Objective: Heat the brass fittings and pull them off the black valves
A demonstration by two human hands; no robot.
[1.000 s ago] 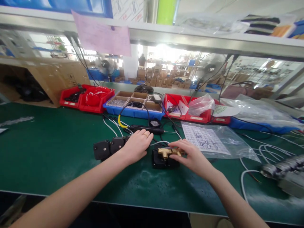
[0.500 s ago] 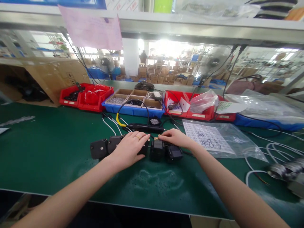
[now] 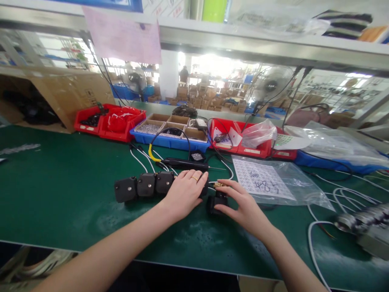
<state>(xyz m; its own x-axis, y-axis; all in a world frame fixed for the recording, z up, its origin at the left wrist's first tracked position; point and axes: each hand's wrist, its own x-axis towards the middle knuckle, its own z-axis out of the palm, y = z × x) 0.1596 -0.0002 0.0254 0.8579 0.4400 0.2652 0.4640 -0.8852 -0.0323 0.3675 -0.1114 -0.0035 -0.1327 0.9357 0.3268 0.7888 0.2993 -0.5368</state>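
Observation:
Several black box-shaped units (image 3: 146, 185) stand in a row on the green bench. My left hand (image 3: 185, 194) lies over the right end of this row, its fingers on top and its thumb at the front side, closed around the end unit. Just right of it is a separate black unit (image 3: 215, 204) with a small brass-coloured fitting (image 3: 217, 185) at its top. My right hand (image 3: 241, 202) grips this unit, thumb at the lower front and fingertips by the brass fitting. Part of the row is hidden under my left hand.
Behind the row lies a black pen-shaped electric screwdriver (image 3: 185, 164) with a thin bit and a yellow-sleeved cable. Red bins (image 3: 120, 134) and a blue compartment tray (image 3: 170, 141) line the back. A plastic bag (image 3: 304, 186) and white cables (image 3: 313, 239) lie right.
My left hand has slid right along the row, over a unit that stood apart from it. My right hand has moved slightly right and down, onto the rightmost unit, its fingers spread wider.

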